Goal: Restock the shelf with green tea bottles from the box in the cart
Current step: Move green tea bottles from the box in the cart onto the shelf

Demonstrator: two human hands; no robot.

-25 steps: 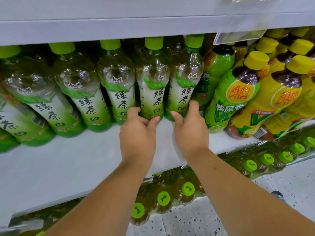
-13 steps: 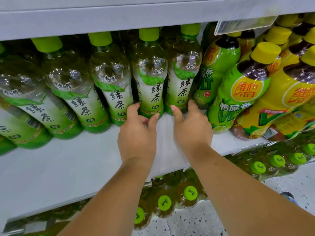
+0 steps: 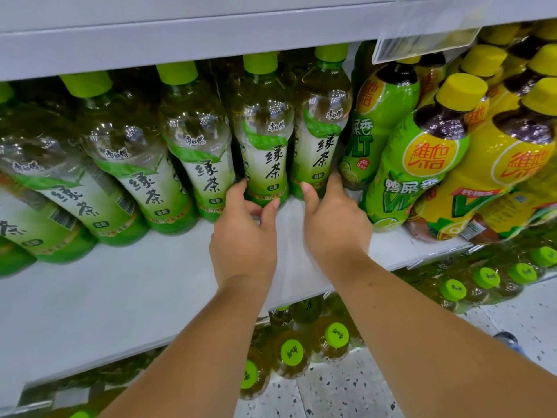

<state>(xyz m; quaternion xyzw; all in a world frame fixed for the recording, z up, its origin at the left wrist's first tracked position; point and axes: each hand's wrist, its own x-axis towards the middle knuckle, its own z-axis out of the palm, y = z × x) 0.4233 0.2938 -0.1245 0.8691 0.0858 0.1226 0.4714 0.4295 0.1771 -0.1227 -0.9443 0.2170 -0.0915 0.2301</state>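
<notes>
Far to the left, the green tea bottles (image 3: 132, 176) stand in a line along the back of the shelf (image 3: 120, 282), labels facing out so a shopper can read them. They look tilted, though the wide lens may be doing that. In front of them the shelf board lies bare, which I take to be room for more stock.

Moving along, the left grip (image 3: 242, 236) is grasping the second-last bottle (image 3: 265, 152) low down. A finger sits on its left side and the thumb lies across the front of its base, with the bottle standing on the shelf. Holding it by the foot looks a sensible way to slide or turn it without tipping it.

Just beside it, the right grip (image 3: 336, 227) is grasping the end bottle (image 3: 319, 140) the same way, thumb on the left of the base and forefinger on the right. That bottle stands close against the lime tea bottles (image 3: 416, 164), so I judge the person is squaring the two into line and keeping the kinds apart.

Further right come the yellow-capped bottles (image 3: 506, 164), crowded under a price tag holder (image 3: 422, 43). Below the shelf, more green caps (image 3: 292, 352) show on the lower tier.

Neither box nor cart is in view, so any further bottles must come from somewhere out of sight.
</notes>
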